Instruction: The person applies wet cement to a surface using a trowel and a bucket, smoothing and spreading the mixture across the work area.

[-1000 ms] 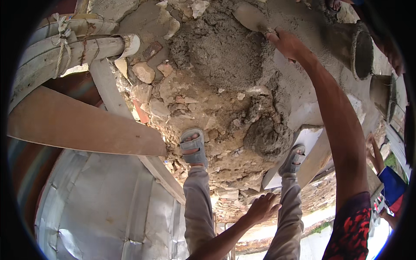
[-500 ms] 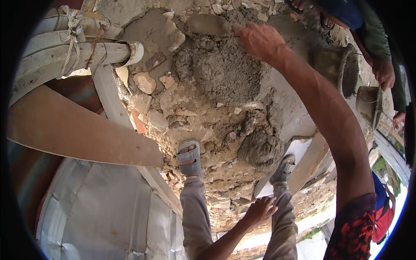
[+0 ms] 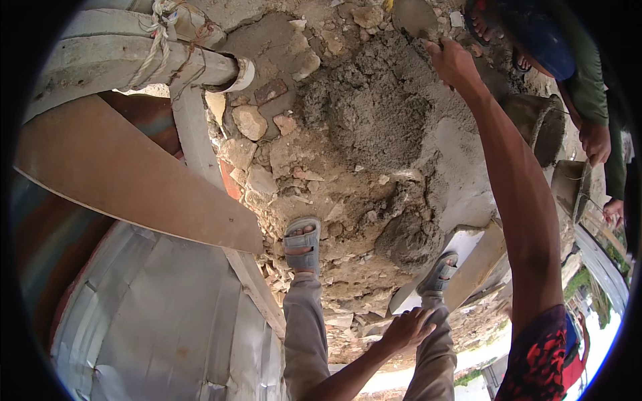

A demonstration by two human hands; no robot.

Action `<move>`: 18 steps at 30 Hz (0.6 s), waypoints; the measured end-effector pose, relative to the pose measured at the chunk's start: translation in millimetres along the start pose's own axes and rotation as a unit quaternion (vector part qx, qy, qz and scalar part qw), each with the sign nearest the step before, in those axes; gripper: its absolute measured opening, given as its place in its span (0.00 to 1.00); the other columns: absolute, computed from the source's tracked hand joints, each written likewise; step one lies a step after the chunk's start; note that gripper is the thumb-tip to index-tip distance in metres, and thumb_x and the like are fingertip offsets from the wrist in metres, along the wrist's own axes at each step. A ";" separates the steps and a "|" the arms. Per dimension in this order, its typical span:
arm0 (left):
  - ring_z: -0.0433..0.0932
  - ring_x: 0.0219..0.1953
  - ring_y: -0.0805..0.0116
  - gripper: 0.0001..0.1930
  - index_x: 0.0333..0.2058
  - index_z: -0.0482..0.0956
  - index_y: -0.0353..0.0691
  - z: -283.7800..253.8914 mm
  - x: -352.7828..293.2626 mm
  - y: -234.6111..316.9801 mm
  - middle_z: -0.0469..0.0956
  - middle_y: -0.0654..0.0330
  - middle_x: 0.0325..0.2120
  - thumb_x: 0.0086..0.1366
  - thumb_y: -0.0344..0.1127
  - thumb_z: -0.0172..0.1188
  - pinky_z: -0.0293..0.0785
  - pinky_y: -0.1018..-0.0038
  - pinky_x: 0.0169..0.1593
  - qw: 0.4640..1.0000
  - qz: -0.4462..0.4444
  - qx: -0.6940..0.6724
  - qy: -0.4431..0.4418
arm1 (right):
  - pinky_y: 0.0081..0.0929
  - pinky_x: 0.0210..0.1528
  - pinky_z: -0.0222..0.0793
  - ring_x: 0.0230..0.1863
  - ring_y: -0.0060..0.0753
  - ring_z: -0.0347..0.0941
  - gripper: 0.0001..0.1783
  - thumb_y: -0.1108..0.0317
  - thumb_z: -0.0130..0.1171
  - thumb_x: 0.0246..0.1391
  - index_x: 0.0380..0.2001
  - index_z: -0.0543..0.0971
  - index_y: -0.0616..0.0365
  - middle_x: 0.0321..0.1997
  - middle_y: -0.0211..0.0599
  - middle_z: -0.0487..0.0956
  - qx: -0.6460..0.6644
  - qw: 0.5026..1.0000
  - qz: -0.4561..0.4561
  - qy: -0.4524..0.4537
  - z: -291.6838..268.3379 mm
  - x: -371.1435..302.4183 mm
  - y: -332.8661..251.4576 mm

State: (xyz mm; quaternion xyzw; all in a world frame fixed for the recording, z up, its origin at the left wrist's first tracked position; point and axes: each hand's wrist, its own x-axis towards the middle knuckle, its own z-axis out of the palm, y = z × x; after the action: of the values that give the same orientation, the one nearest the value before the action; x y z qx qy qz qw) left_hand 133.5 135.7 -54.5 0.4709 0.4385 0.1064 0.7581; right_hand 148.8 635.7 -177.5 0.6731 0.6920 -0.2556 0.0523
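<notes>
My right hand [image 3: 456, 63] is closed round the handle of a trowel, at the far side of a mound of wet mortar [image 3: 378, 110]. The trowel's grey rounded blade [image 3: 414, 17] points away to the upper left of the hand, and the fingers hide its handle. Lower down, my left hand [image 3: 406, 330] rests by my right leg, fingers loosely bent and apart, with nothing in it. Between my feet and the mound lies a smaller clump of mortar [image 3: 408, 239].
Concrete posts [image 3: 144, 63] tied with rope [image 3: 159, 37], a brown board [image 3: 127, 180] and metal sheets [image 3: 160, 307] stand at left. Stones [image 3: 249, 122] and rubble cover the ground. At right, a person in a green sleeve [image 3: 580, 60] holds a bucket [image 3: 570, 180]; another bucket [image 3: 548, 130] lies beside it.
My right hand has swung right with the trowel, from the mound's far left edge to its far right. My left hand stays by my leg. The whole view has shifted slightly.
</notes>
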 end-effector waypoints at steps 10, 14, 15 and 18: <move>0.77 0.40 0.49 0.25 0.57 0.64 0.39 0.0 -6.9 -4.2 0.72 0.47 0.45 0.68 0.49 0.50 0.73 0.59 0.45 1.000 0.000 0.016 0.019 | 0.36 0.18 0.69 0.10 0.33 0.70 0.23 0.54 0.48 0.61 0.37 0.76 0.68 0.13 0.44 0.72 0.045 0.990 -0.093 -0.098 -26.3 -37.5 -30.2; 0.77 0.39 0.50 0.25 0.57 0.65 0.40 -4.1 1.2 5.3 0.72 0.47 0.44 0.68 0.49 0.50 0.73 0.59 0.44 1.000 0.010 0.017 0.011 | 0.39 0.22 0.71 0.15 0.38 0.74 0.22 0.55 0.48 0.61 0.35 0.75 0.69 0.17 0.49 0.75 0.050 0.997 -0.059 0.008 -9.6 -7.7 -16.3; 0.77 0.38 0.50 0.24 0.57 0.65 0.40 -3.6 -0.4 4.3 0.72 0.47 0.44 0.68 0.49 0.50 0.74 0.59 0.44 1.000 0.003 0.018 0.005 | 0.41 0.26 0.72 0.19 0.42 0.76 0.21 0.56 0.48 0.60 0.35 0.75 0.68 0.20 0.51 0.77 -0.012 0.991 -0.131 -0.002 5.4 -3.5 -25.6; 0.78 0.38 0.49 0.24 0.56 0.66 0.40 3.9 -7.7 -12.6 0.72 0.47 0.44 0.68 0.50 0.50 0.75 0.60 0.43 0.999 0.007 0.003 0.044 | 0.45 0.33 0.71 0.28 0.49 0.77 0.20 0.56 0.50 0.60 0.41 0.75 0.65 0.25 0.52 0.78 -0.077 0.971 -0.221 -0.056 29.3 -26.9 -42.6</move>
State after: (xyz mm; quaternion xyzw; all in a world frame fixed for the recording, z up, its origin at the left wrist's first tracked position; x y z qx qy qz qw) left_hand 128.8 122.1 -59.6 0.4708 0.4688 0.1308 0.7358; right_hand 102.4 600.5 -179.5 0.4821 0.8373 -0.2436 0.0849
